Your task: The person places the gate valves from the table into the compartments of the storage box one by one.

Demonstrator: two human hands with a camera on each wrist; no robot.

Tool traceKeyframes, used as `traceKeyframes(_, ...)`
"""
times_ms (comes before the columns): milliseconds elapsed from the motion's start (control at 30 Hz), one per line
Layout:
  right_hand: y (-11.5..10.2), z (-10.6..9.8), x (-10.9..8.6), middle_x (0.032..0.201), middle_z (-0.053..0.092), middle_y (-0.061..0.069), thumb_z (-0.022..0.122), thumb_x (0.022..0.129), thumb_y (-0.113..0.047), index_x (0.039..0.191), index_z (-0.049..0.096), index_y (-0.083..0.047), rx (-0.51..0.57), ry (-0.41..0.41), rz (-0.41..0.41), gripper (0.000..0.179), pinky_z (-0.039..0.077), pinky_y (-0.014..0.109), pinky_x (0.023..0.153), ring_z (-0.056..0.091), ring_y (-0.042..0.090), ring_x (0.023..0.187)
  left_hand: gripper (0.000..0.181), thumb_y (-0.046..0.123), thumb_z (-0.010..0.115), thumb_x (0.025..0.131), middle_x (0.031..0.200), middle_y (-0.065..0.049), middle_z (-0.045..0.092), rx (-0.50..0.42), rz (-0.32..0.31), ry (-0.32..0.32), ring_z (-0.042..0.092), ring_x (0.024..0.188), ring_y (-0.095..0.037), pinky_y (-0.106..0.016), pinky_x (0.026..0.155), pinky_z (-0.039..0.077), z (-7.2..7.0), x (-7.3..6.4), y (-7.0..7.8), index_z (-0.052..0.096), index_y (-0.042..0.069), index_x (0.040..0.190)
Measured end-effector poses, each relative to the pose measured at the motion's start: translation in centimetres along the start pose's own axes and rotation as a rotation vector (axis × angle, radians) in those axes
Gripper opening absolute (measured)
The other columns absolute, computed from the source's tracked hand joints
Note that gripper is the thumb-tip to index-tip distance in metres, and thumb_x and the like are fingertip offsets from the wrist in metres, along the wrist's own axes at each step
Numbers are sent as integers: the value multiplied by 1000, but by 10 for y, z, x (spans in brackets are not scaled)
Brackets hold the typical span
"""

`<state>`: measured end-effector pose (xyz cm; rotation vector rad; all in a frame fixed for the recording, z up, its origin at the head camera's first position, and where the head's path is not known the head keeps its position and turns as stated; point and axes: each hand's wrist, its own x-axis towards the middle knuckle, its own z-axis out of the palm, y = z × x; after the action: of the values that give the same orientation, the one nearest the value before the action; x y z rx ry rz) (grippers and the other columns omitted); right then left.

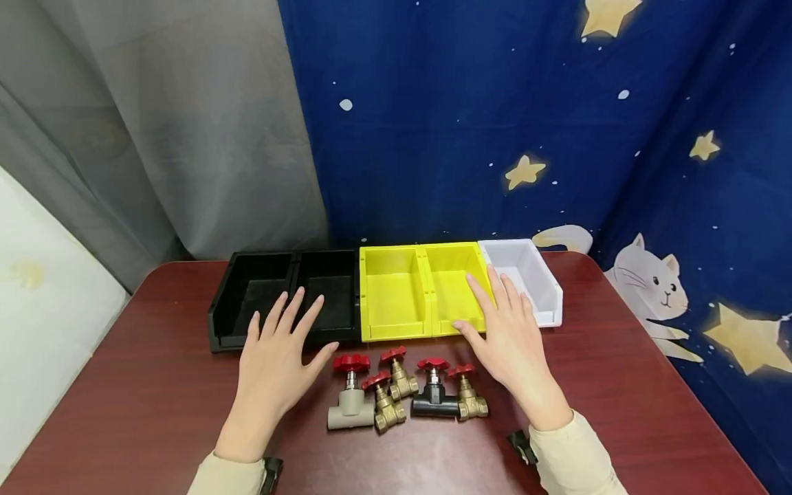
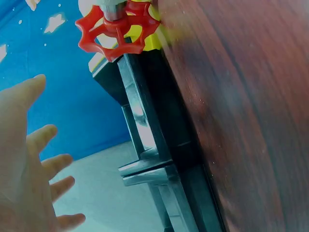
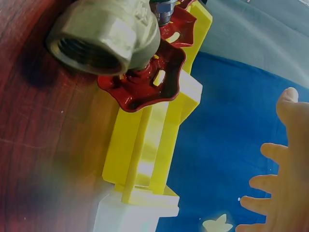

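A: What stands around the black plastic tee valve point(image 1: 435, 397)?

B: It sits on the dark red wood-grain table point(image 1: 408, 471) under its red handwheel point(image 1: 433, 364). Just right of it is a brass gate valve point(image 1: 472, 404). To its left, slightly farther back, is the rear brass gate valve point(image 1: 402, 381). Left again, the front brass gate valve point(image 1: 388, 410) leans, and beyond that is the grey plastic tee valve point(image 1: 351, 404). Each carries a red handwheel too.

A: And the left hand point(image 1: 275, 368)?

B: Well left of the black plastic tee valve, palm down, fingers and thumb spread apart. Its thumb tip shows near the grey valve's handwheel from the head view; the left wrist view has the fingers clear of the bins.

A: The right hand point(image 1: 509, 337)?

B: Right of the black plastic tee valve and farther back, its digits spread apart as well. I can't tell how high it hangs.

A: What's behind?

B: Two yellow bins point(image 1: 427, 292) directly behind the black plastic tee valve, two black bins point(image 1: 221, 299) behind and left, a white bin point(image 1: 540, 278) behind and right. Past them hang a grey curtain point(image 1: 216, 124) and a starry blue curtain point(image 1: 433, 158).
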<state>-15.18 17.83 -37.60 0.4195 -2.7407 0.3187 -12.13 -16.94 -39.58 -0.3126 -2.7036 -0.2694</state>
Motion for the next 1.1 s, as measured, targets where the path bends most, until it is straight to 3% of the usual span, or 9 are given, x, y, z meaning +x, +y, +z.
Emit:
traceKeyframes(333, 7, -9, 3, 161, 22, 15, 62, 94, -47, 157, 29, -20, 32, 8, 3, 76, 23, 59, 114, 24, 39, 144, 80, 50, 67, 89, 156, -14, 36, -20, 10, -56, 28, 144, -35, -61, 114, 22, -3, 12, -23, 34, 19, 155)
traceKeyframes(600, 9, -15, 2, 161, 24, 14, 62, 95, -45, 156, 32, -18, 64, 3, 37, 73, 22, 59, 114, 26, 39, 144, 81, 42, 73, 89, 150, -19, 43, -134, -16, -95, 37, 138, -40, -63, 109, 28, -15, 20, -48, 36, 11, 154)
traceKeyframes(867, 8, -17, -1, 159, 30, 13, 61, 96, -44, 156, 32, -17, 78, 25, 17, 71, 25, 58, 114, 31, 37, 142, 94, 46, 81, 80, 147, -24, 44, -205, -97, -156, 41, 132, -45, -66, 104, 32, -27, 12, -72, 34, 14, 155)
traceKeyframes(1100, 9, -21, -1, 158, 33, 12, 61, 97, -43, 156, 33, -19, 96, 3, 35, 70, 26, 59, 113, 35, 36, 140, 77, 46, 80, 81, 141, -25, 50, -216, -149, -203, 44, 127, -47, -67, 101, 34, -26, 8, -83, 52, 10, 143)
